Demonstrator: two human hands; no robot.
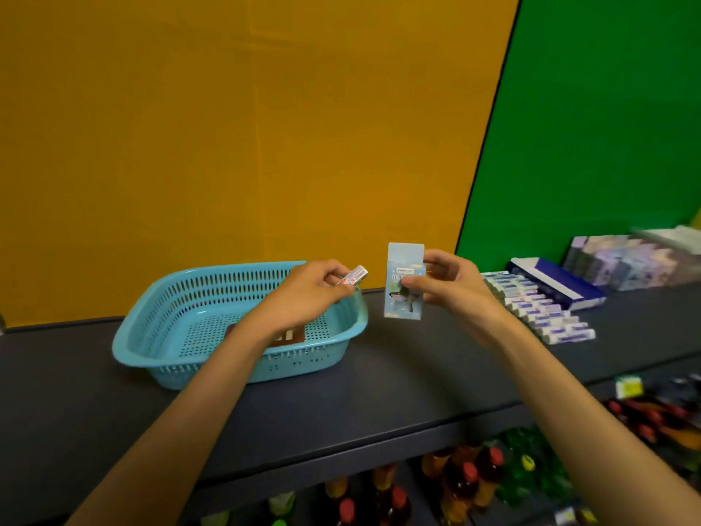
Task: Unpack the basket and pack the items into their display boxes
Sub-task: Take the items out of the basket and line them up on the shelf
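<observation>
A light blue perforated basket point(159, 328) sits on the dark shelf top, with a brown item point(292, 336) lying inside, partly hidden by my left forearm. My left hand point(307, 294) hovers over the basket's right end and pinches a small white-and-red box point(353, 277). My right hand point(451, 286) holds a pale blue carded pack point(404, 279) upright just right of the basket. Rows of small white-and-blue boxes point(538, 309) lie further right beside a dark blue display box point(557, 282).
More pastel printed boxes point(622, 263) stand at the far right against the green wall. The dark shelf top point(379, 373) runs across the view. Below its front edge stand several bottles with red and yellow caps point(470, 480).
</observation>
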